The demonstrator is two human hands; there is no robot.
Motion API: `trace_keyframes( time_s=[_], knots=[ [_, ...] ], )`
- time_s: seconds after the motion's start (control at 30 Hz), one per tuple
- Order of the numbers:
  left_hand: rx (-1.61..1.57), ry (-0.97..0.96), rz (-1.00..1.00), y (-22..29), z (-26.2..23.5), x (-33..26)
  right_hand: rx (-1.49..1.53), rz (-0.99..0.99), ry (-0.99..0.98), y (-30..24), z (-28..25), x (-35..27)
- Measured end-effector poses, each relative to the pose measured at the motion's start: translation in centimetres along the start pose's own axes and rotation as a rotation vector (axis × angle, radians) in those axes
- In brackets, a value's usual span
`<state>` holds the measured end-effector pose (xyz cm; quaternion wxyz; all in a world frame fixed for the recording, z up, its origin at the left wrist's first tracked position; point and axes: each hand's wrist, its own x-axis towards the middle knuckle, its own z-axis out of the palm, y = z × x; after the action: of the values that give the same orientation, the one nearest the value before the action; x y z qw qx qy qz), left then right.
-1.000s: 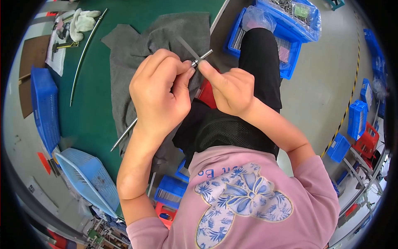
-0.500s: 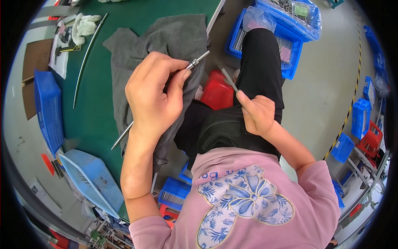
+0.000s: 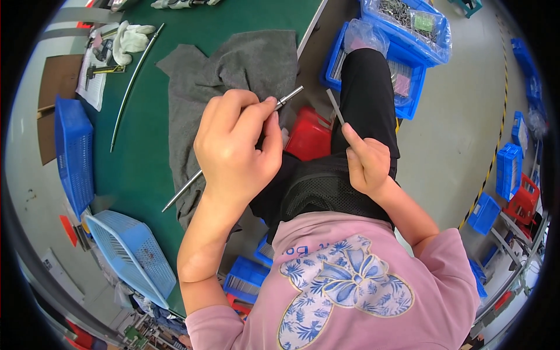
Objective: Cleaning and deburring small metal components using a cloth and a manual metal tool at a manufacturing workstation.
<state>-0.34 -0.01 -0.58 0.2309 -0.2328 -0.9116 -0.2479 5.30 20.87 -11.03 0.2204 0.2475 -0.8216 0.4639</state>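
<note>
I see the left hand (image 3: 236, 149) clenched on a long metal rod (image 3: 233, 150) over the grey cloth (image 3: 233, 70) on the green table (image 3: 146, 146). The rod's axis runs lower-left to upper-right, tip pointing right. To the right and apart, the right hand (image 3: 366, 166) pinches a thin metal strip (image 3: 335, 106), its upper end nearest that tip.

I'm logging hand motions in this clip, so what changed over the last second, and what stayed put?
The right hand drew away from the left hand, down toward the lap, taking a thin metal strip with it. The left hand kept its grip on the long metal rod. The grey cloth and blue baskets stayed put.
</note>
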Motion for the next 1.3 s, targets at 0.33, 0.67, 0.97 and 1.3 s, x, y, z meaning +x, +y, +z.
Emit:
trace_keyframes(
  time_s=[0.33,0.67,0.97,1.3],
  knots=[
    [-0.234,0.003,-0.272,0.6,0.4,0.0,0.027,-0.065,0.013,-1.0,0.5,1.7],
    [-0.259,0.017,-0.301,0.6,0.8,-0.3,-0.016,-0.073,-0.018,-1.7,1.1,3.1],
    [-0.229,-0.001,-0.224,0.3,0.8,-0.2,-0.154,-0.081,-0.070,-2.3,0.2,4.1],
    [-0.249,-0.014,-0.236,0.5,0.5,0.0,-0.137,-0.123,-0.077,-2.2,-0.2,3.4]
  ],
)
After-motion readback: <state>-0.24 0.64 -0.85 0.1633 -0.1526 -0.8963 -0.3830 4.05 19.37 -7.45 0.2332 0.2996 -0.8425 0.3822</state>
